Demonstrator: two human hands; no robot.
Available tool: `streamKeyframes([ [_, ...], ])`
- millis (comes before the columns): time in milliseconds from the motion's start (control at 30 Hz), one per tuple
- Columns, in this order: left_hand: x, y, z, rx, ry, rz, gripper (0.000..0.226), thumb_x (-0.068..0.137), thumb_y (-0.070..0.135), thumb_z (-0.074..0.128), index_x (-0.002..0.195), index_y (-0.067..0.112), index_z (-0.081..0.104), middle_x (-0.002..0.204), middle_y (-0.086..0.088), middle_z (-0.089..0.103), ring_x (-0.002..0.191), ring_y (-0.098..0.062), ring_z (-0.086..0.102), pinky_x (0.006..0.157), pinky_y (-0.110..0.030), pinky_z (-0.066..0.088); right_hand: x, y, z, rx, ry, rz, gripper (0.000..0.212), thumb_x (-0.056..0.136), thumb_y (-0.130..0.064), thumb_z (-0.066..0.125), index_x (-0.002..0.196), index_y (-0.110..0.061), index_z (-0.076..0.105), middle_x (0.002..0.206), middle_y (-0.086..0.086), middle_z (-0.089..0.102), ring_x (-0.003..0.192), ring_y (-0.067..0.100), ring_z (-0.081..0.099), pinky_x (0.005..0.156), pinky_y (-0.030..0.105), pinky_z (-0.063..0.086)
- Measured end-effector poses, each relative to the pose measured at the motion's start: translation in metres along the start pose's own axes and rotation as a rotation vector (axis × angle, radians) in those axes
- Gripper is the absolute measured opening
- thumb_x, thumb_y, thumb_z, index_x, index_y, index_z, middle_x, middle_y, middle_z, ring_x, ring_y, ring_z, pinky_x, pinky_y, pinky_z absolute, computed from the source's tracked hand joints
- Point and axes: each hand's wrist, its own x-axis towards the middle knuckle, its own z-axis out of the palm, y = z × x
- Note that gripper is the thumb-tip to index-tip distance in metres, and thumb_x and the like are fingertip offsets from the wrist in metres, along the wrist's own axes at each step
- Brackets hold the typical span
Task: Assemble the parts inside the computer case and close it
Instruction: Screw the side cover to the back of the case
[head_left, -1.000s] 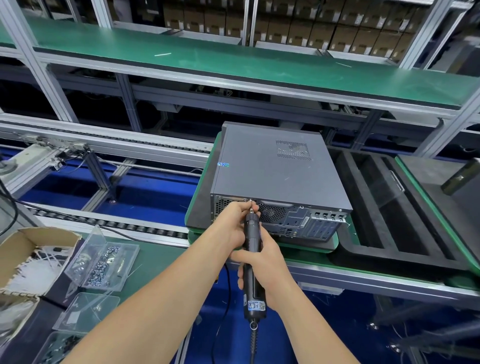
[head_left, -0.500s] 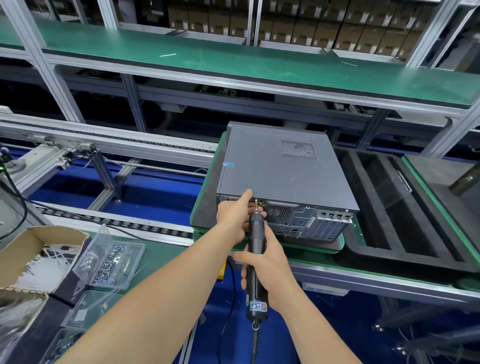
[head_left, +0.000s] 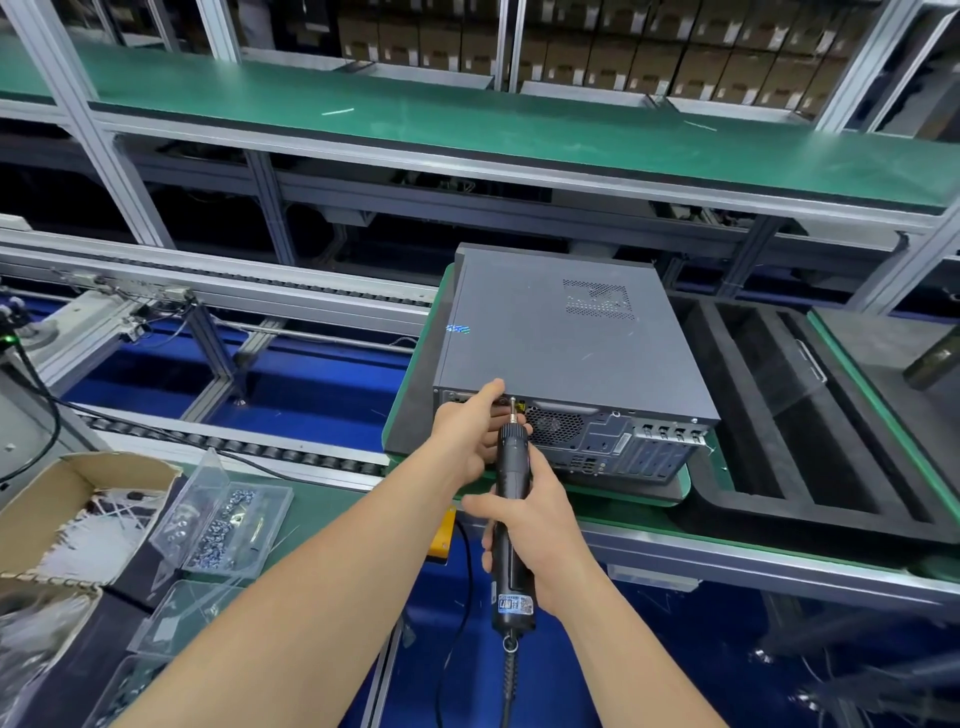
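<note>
Grey sheet-steel computer case (head_left: 561, 332) lies flat, centre-right on the worktop (head_left: 410, 374), lid on; likely heavy and rigid, best gripped by its side edges. Right hand (head_left: 530, 525) grips the electric screwdriver (head_left: 511, 597), bit at the near rear panel; left hand (head_left: 470, 436) curls beside the bit, whether pinching a screw I cannot tell

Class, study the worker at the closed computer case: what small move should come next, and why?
Probably press the electric screwdriver forward at the rear top edge of the computer case: the right hand grips it, the left hand rests beside its bit there, and the lid is on.
</note>
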Motion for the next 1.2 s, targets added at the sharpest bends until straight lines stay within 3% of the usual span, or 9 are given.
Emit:
streamKeyframes([
  [133,-0.001,0.000,-0.001,-0.006,-0.010,-0.014,0.040,0.094,0.037,0.070,0.113,0.002,0.064,0.099,-0.017,0.077,0.081,-0.033,0.077,0.068,-0.043,0.064,0.000,-0.002,-0.002,-0.048,0.009,-0.003,0.085,0.075,-0.007,0.089,0.141,-0.041,0.047,0.083,0.005,0.069,0.062,0.028,0.064,0.060,0.040,0.057],
  [300,0.001,-0.001,-0.002,-0.001,-0.016,-0.025,0.043,0.093,0.040,0.071,0.113,0.003,0.065,0.099,-0.015,0.077,0.084,-0.031,0.077,0.075,-0.044,0.063,-0.002,-0.008,-0.004,-0.233,0.042,-0.056,0.081,0.070,-0.015,0.090,0.136,-0.042,0.051,0.112,0.007,0.068,0.088,0.028,0.070,0.073,0.044,0.064],
  [534,-0.006,-0.010,-0.013,0.130,-0.166,-0.108,0.062,0.086,0.069,0.063,0.117,0.015,0.070,0.113,-0.009,0.075,0.102,-0.030,0.072,0.084,-0.046,0.061,-0.002,-0.002,-0.009,-0.009,0.041,0.037,0.065,0.073,-0.015,0.084,0.125,-0.036,0.052,0.102,0.022,0.066,0.061,0.030,0.064,0.058,0.041,0.056],
  [667,-0.018,-0.037,-0.028,0.088,-0.322,-0.181,0.063,0.082,0.061,0.072,0.121,0.010,0.070,0.114,-0.012,0.075,0.095,-0.028,0.074,0.080,-0.040,0.061,-0.001,0.014,-0.007,0.117,0.049,0.137,0.065,0.079,-0.010,0.081,0.126,-0.029,0.042,0.096,0.028,0.064,0.055,0.031,0.062,0.054,0.041,0.054],
  [834,-0.031,-0.064,-0.067,0.016,-0.247,-0.200,0.053,0.089,0.049,0.067,0.118,0.004,0.073,0.113,-0.011,0.074,0.095,-0.027,0.066,0.080,-0.036,0.052,0.003,0.033,0.019,0.175,0.031,0.247,0.050,0.091,-0.018,0.074,0.128,-0.013,0.041,0.075,0.022,0.059,0.048,0.030,0.057,0.048,0.039,0.052],
  [934,-0.041,-0.067,-0.101,0.086,-0.034,-0.135,0.053,0.095,0.054,0.061,0.118,0.008,0.074,0.095,-0.003,0.074,0.058,-0.016,0.064,0.046,-0.020,0.044,0.009,0.046,0.057,0.198,0.029,0.287,0.036,0.095,-0.022,0.067,0.121,-0.014,0.043,0.087,0.025,0.063,0.050,0.030,0.060,0.048,0.039,0.055],
  [1034,-0.052,-0.064,-0.134,0.169,0.168,-0.086,0.044,0.099,0.051,0.058,0.108,0.009,0.070,0.072,-0.002,0.066,0.049,-0.015,0.056,0.043,-0.017,0.037,0.019,0.067,0.098,0.182,0.054,0.340,0.029,0.099,-0.023,0.059,0.121,-0.006,0.051,0.096,0.031,0.071,0.059,0.033,0.068,0.054,0.040,0.059],
  [1134,-0.064,-0.070,-0.181,0.225,0.195,-0.062,0.029,0.099,0.037,0.061,0.114,0.013,0.066,0.086,-0.005,0.069,0.071,-0.020,0.063,0.060,-0.025,0.045,0.026,0.101,0.145,0.147,0.096,0.383,0.027,0.098,-0.026,0.063,0.117,-0.006,0.057,0.109,0.030,0.070,0.092,0.040,0.073,0.084,0.054,0.063],
  [1201,-0.070,-0.079,-0.213,0.246,0.233,-0.053,0.030,0.100,0.031,0.062,0.127,0.018,0.062,0.103,-0.002,0.070,0.082,-0.015,0.065,0.066,-0.024,0.050,0.029,0.121,0.170,0.150,0.115,0.423,0.025,0.097,-0.024,0.068,0.115,-0.008,0.061,0.107,0.023,0.072,0.100,0.038,0.073,0.091,0.054,0.061],
])
